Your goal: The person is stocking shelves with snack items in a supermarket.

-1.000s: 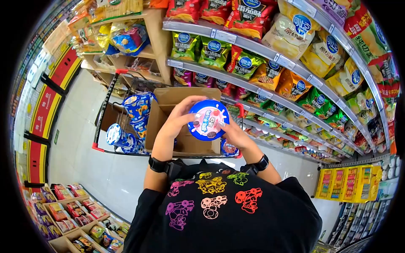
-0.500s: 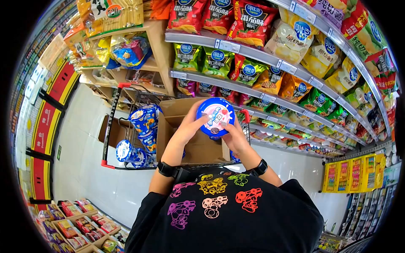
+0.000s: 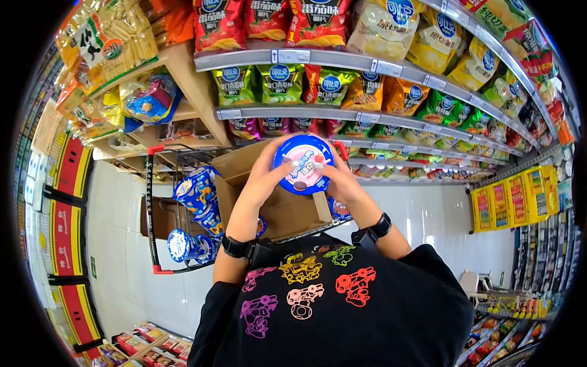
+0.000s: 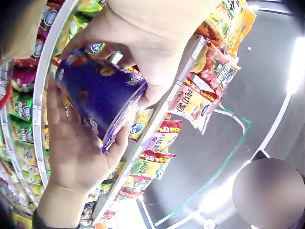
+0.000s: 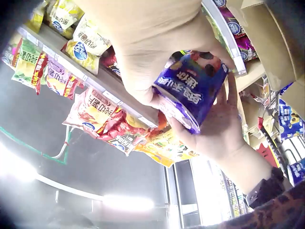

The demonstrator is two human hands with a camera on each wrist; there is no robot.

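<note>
A blue snack cup (image 3: 304,177) with a pink lid label showing a cookie picture is held between both hands, label facing up in the head view. My left hand (image 3: 266,174) grips its left side, thumb over the lid's edge. From the right, my right hand (image 3: 342,180) grips it the same way. The left wrist view shows the cup's dark blue side (image 4: 95,88) between both hands. Printed characters show on the cup wall (image 5: 195,86) in the right wrist view. Just below the hands is an open cardboard box (image 3: 287,217) in a shopping cart (image 3: 150,208).
Blue snack bags (image 3: 197,188) and a blue cup with a white-and-blue lid (image 3: 179,246) lie left of the box. Another cup (image 3: 340,209) sits at its right. Shelves of chip bags (image 3: 281,79) rise ahead; a wooden rack (image 3: 195,92) stands at left.
The head view has shifted, with the shelves now further left and the floor at right more visible. Both hands keep holding the cup over the box, its lid turned slightly.
</note>
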